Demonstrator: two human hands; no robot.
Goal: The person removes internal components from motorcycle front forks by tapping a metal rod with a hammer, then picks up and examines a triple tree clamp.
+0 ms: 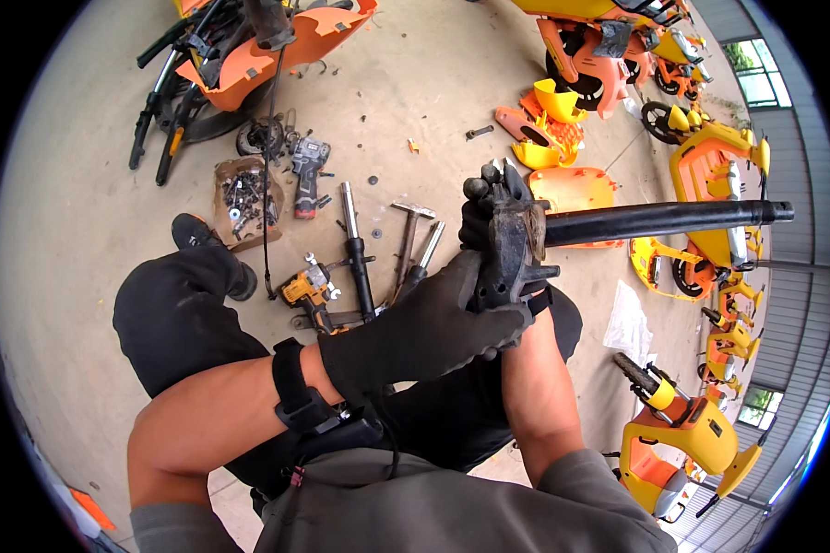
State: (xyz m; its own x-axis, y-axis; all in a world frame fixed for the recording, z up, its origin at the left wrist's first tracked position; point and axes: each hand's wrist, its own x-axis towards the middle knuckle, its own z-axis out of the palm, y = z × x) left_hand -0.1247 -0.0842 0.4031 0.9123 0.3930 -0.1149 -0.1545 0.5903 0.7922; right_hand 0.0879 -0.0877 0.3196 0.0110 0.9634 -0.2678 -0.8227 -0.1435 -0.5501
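Note:
A black steering stem (659, 221) with a forked metal clamp at its base is held up in front of me, its long tube pointing right. My left hand (415, 323), in a dark glove, reaches across and is closed on the lower end of the clamp. Around the far side of the clamp wrap the gloved fingers of my right hand (475, 217); the clamp hides much of that hand. Below on the floor lie a black and silver fork leg (356, 249), a second fork leg (426, 253), a hammer (409, 235) and a yellow impact wrench (310, 288).
A cardboard box (223, 205) of screws and a grey power tool (308, 175) sit on the floor ahead left. Beyond is a partly stripped scooter (240, 74). Orange and yellow panels (572, 189) lie ahead right. Yellow scooters (710, 433) line the right side.

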